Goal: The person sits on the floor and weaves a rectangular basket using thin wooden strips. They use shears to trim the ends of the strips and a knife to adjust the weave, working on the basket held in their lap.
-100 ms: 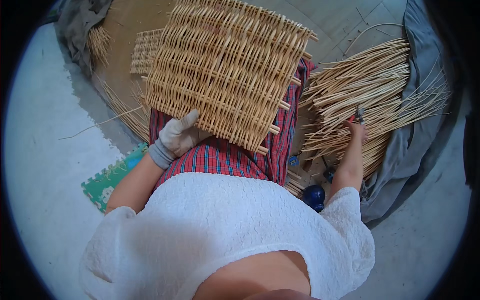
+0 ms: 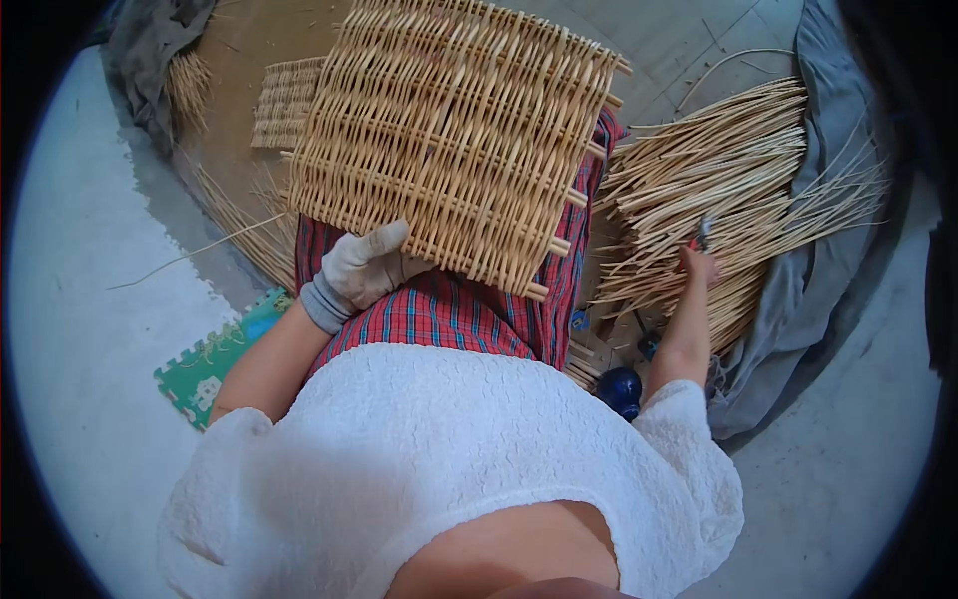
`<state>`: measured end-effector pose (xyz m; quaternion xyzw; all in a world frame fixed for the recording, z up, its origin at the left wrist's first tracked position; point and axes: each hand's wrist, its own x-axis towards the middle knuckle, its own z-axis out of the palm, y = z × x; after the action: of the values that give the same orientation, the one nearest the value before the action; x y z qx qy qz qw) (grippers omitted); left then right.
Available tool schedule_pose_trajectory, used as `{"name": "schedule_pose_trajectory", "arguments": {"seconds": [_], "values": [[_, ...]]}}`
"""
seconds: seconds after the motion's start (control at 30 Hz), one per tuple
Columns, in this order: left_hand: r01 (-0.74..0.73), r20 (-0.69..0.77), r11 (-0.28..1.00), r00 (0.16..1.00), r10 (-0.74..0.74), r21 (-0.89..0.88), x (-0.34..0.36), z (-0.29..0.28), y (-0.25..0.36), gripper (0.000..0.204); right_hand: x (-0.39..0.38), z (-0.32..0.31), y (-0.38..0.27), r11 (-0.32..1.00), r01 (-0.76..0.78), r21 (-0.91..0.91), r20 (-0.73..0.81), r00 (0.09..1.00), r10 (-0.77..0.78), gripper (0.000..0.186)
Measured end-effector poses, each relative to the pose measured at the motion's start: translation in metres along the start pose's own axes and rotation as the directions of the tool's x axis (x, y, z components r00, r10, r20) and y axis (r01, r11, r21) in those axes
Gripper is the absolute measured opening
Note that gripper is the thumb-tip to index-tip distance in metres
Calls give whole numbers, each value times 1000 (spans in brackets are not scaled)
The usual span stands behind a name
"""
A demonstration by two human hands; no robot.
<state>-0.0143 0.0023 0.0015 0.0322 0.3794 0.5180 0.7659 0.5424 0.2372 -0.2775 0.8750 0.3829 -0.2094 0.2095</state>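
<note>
Panel (image 2: 449,150), wicker: over lap (image 2: 439,317); near edge clamped in gloved left hand (image 2: 361,274), thumb uppermost. Pliers (image 2: 704,232): clamped in right hand (image 2: 702,266), over canes (image 2: 723,150). Advisable: panel braced steady; pliers' tips clear of loose canes.

We see by soft, even light whose source we cannot make out. The pale floor (image 2: 80,260) at left looks brightest, faintly bluish; a blurred grey shadow dims the white top (image 2: 479,429). Black surrounds our curved fisheye view, and the right hand (image 2: 703,266) looks slightly soft.
</note>
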Motion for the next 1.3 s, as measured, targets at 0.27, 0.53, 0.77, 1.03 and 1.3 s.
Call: {"name": "schedule_pose_trajectory", "arguments": {"seconds": [0.27, 0.53, 0.77, 1.03, 1.3], "values": [[-237, 285, 870, 879, 382, -433, 26, -8, 20, 52, -168, 62, 48, 281, 41, 959, 113, 853, -510, 32], [-305, 393, 824, 764, 511, -478, 12, 5, 42, 49, -443, -104, -44, 29, 681, 732, -400, 463, -791, 64], [-404, 335, 793, 747, 574, -456, -10, 3, 37, 52, -472, -121, -71, -79, 822, 564, -524, 283, -804, 69], [-453, 288, 795, 762, 580, -403, -18, 6, 39, 54, -480, -119, -80, -45, 876, 481, -513, 239, -825, 61], [-381, 345, 811, 763, 547, -444, 7, -13, 41, 48, -440, -94, -121, 3, 938, 348, -612, 230, -756, 27]]}}
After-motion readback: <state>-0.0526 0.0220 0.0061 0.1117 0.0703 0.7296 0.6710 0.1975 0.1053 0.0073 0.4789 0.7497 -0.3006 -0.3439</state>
